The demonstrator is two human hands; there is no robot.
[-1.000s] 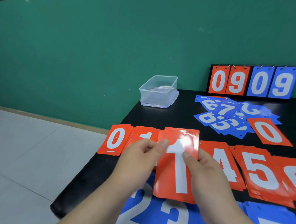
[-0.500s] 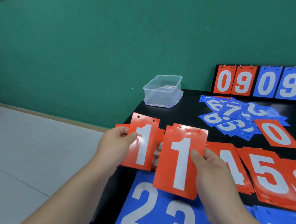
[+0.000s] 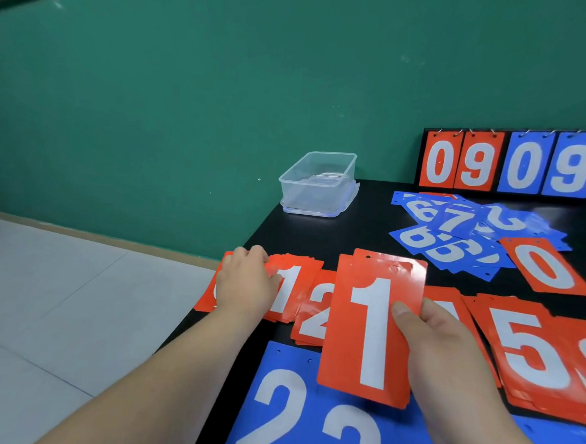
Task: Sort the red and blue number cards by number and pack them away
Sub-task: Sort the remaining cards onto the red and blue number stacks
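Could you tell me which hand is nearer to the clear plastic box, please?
Left. The left hand grips the red 1 pile, in front of the clear plastic box; the right hand holds red 1 cards closer to the person, farther away.

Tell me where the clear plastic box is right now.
In the head view, the clear plastic box stands at the far left corner of the black table, left of the flip scoreboard.
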